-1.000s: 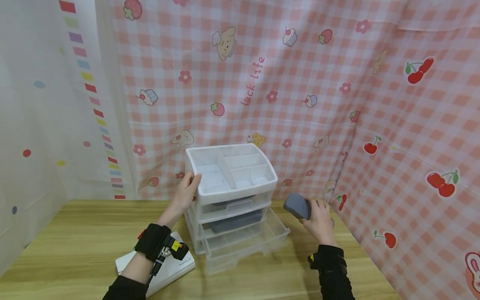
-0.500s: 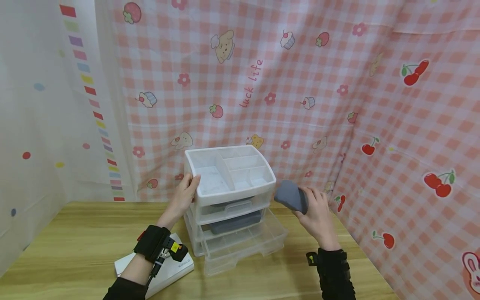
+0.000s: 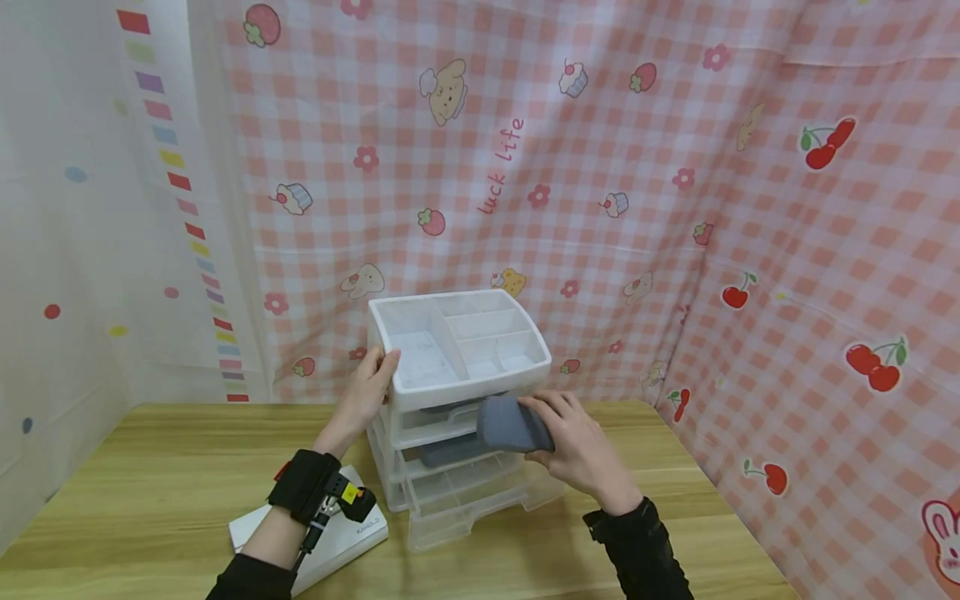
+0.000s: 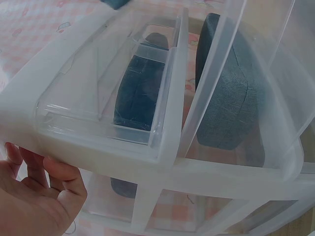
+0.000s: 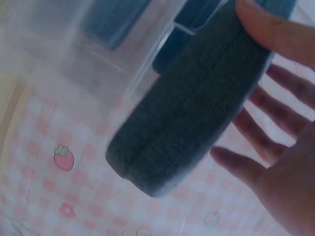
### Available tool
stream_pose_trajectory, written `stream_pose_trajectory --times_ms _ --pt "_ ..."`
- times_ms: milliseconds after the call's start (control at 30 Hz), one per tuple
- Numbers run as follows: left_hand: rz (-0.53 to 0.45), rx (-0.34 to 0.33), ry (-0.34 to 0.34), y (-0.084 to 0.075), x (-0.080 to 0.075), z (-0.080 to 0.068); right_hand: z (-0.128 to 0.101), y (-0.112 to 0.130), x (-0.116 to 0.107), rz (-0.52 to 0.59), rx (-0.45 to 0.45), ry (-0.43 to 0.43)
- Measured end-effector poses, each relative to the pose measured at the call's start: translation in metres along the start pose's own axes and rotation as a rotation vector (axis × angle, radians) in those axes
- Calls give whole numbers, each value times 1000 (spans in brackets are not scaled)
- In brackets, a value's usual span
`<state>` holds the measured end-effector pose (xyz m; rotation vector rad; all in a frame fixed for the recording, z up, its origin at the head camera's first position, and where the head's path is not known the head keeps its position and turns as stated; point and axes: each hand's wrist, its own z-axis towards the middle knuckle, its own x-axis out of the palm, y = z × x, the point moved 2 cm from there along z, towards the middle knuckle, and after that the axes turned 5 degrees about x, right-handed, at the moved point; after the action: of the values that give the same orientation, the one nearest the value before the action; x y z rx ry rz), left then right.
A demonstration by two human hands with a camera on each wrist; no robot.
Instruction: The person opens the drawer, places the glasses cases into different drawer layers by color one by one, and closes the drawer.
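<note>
Hovering over a pulled-out clear drawer (image 3: 468, 510), a grey case (image 3: 512, 423) is tilting slightly in the head view; whether it is touching the plastic cannot be told. Clock positions are counting from this case. At three to four o'clock, the right hand (image 3: 581, 448) is pinching it, thumb against one side and fingers against the other, the gap just case-wide. At eight to nine, a second grey case (image 3: 447, 452) is lying behind the drawer's front. At ten to eleven, the rim of a white organizer (image 3: 474, 385) is rising; at nine to ten, the left hand (image 3: 362, 402) is gripping its side, fingers curling at the edge. Levelling the held case and clearing the upper drawer's lip should prevent snagging; firm left-hand bracing should stop sliding. Further out, a white box (image 3: 341, 537) is lying at eight, a checked curtain (image 3: 600, 150) hanging at twelve.
</note>
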<state>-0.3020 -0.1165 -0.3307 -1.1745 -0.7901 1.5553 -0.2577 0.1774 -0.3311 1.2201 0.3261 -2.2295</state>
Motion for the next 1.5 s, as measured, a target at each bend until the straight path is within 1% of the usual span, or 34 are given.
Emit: stream_pose_trajectory --times_ms 133,333,433,567,667,833,967,1100,1200,1300,1400,1500 --pt "-1 -3 -1 -2 -1 0 0 7 10 -16 -93 85" --pt "0 -9 5 -2 -1 0 2 14 18 -53 -226 180" --pt "0 -9 7 -1 -1 1 4 18 21 -47 -281 229" --pt "-5 -14 9 0 -1 2 8 21 26 -18 -326 281" --pt "-8 -23 9 1 -1 4 11 23 30 -2 -315 345" --pt "-18 -34 11 2 0 6 15 24 37 26 -247 475" --pt "-9 -24 3 0 -1 4 19 23 41 51 -220 544" --pt "1 -10 -3 -2 -2 2 22 19 43 106 -201 597" --pt "1 -2 -3 -3 -3 0 23 15 45 147 -183 621" --pt "-3 2 -8 -2 -3 0 23 13 48 159 -167 629" --pt "1 1 -10 -2 -2 0 22 13 50 143 -166 613" --pt "-5 -2 -6 -1 -2 1 21 14 54 109 -172 578"
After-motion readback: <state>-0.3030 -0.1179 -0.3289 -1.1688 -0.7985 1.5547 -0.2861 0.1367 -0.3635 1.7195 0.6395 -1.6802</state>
